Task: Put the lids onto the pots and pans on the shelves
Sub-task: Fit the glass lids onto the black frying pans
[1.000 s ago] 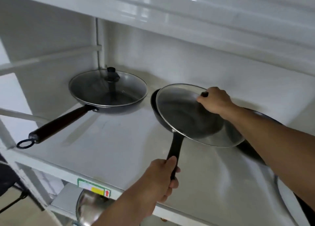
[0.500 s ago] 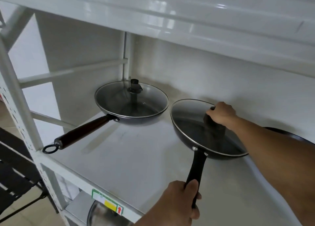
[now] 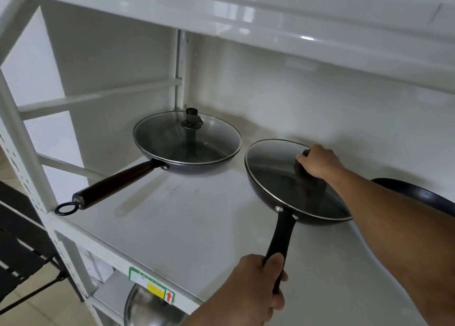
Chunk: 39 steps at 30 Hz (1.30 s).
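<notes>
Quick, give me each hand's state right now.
Left hand: closed around the pan handle.
Right hand: closed on the knob of the glass lid.

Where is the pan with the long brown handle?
In the head view, the pan with the brown handle sits lidded at the shelf's back left, just left of the pan both hands hold.

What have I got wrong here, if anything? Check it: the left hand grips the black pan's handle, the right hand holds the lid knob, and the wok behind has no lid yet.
One thing is wrong. In the head view the wok already has a glass lid on it. The rest stands: the left hand grips the black pan's handle, and the right hand holds the lid knob.
</notes>
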### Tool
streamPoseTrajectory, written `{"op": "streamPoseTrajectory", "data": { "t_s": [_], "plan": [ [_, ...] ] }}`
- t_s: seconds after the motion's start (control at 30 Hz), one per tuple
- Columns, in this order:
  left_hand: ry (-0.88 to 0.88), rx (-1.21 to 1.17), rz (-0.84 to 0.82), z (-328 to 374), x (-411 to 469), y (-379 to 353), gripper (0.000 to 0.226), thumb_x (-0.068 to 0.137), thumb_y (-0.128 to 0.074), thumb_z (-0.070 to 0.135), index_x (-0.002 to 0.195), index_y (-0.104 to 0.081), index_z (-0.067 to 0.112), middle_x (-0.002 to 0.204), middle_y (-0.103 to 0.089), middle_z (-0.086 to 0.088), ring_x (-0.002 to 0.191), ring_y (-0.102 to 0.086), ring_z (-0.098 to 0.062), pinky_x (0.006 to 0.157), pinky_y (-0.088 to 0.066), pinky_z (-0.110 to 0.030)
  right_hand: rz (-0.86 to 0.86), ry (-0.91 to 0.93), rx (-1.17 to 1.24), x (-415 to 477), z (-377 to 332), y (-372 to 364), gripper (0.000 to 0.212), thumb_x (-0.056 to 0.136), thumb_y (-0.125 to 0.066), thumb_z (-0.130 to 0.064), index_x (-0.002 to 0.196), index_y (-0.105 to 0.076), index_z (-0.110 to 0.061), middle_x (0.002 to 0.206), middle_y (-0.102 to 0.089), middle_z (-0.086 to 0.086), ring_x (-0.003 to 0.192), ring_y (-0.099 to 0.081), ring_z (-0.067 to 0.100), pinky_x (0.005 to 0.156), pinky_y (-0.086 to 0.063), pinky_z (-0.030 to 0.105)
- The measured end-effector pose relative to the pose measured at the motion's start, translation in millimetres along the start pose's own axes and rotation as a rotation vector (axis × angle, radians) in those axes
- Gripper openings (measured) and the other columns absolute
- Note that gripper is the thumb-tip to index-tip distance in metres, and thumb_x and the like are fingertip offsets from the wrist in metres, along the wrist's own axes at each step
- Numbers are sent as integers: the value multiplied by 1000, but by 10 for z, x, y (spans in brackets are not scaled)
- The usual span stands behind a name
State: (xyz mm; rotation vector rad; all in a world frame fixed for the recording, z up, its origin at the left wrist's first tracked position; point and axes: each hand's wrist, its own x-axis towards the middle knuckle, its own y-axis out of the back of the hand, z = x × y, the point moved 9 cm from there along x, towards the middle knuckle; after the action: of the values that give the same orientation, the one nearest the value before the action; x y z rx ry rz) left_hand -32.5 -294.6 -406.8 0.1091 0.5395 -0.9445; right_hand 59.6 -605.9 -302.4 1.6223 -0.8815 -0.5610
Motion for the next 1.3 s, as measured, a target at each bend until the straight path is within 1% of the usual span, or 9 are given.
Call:
{"op": "streamPoseTrajectory", "data": {
  "t_s": [0.3,0.4,0.5,0.57,0.7,0.87,1.0,1.17,1.3],
  "plan": [
    [49,-110,46,-47,-129,4,43,98,-44,49,99,-62,11,51,-52,-2,30,-26,-10,37,-18,-11,51,42,166,-731,109,370,54,97,-50,-35,143,-42,-9,136,-58,22,121,-56,41,95,-47,42],
    [4,-103,155,-104,-282,190,39,95,-49,49,91,-62,13,70,-61,-8,35,-29,-13,38,-20,-13,119,114,297,-1495,387,743,44,97,-52,-30,140,-53,-18,118,-67,7,107,-62,24,83,-47,26],
    [-284,170,506,-39,-626,518,19,88,-61,45,83,-65,27,75,-64,1,52,-57,-27,52,-40,-30,284,116,358,-2372,970,1283,27,95,-60,-20,120,-69,-21,91,-68,0,87,-64,18,75,-43,23],
    [-516,308,663,89,-1039,402,6,87,-63,33,81,-65,31,76,-66,2,61,-60,-17,62,-44,-34,394,4,408,-2818,1651,1526,21,92,-61,-18,109,-74,-24,83,-70,-2,80,-65,16,78,-48,30],
    [-531,364,303,64,-1083,-644,15,86,-59,37,78,-69,29,63,-67,-3,48,-56,-14,48,-40,-16,438,-352,350,-3318,3109,1590,15,88,-60,-25,96,-72,-23,72,-69,-4,70,-66,24,70,-53,39],
    [-171,281,-115,-302,-428,-2045,24,94,-53,29,83,-73,23,78,-69,1,51,-50,-12,50,-37,-25,65,-474,-40,-3255,4177,957,33,89,-53,-43,102,-67,-16,91,-71,11,97,-66,35,83,-50,38],
    [4,262,-139,-442,-123,-2795,26,97,-46,44,93,-61,23,102,-68,-6,62,-55,-17,53,-43,-27,23,-472,-203,-3068,4614,756,51,90,-46,-55,117,-53,-11,118,-61,21,110,-61,43,91,-48,47],
    [82,96,-147,-548,-43,-3208,38,97,-47,48,101,-63,13,76,-69,-6,46,-45,-14,40,-30,-20,-35,-318,-205,-2819,4765,633,44,96,-44,-54,112,-51,-14,98,-71,14,100,-66,36,86,-50,43],
    [74,4,-142,-550,-20,-3326,33,100,-45,40,106,-58,11,60,-54,-1,40,-35,-11,35,-22,-19,-21,-246,-119,-2824,4749,627,36,97,-49,-50,101,-50,-15,75,-56,5,91,-67,37,82,-47,43]
  ]
}}
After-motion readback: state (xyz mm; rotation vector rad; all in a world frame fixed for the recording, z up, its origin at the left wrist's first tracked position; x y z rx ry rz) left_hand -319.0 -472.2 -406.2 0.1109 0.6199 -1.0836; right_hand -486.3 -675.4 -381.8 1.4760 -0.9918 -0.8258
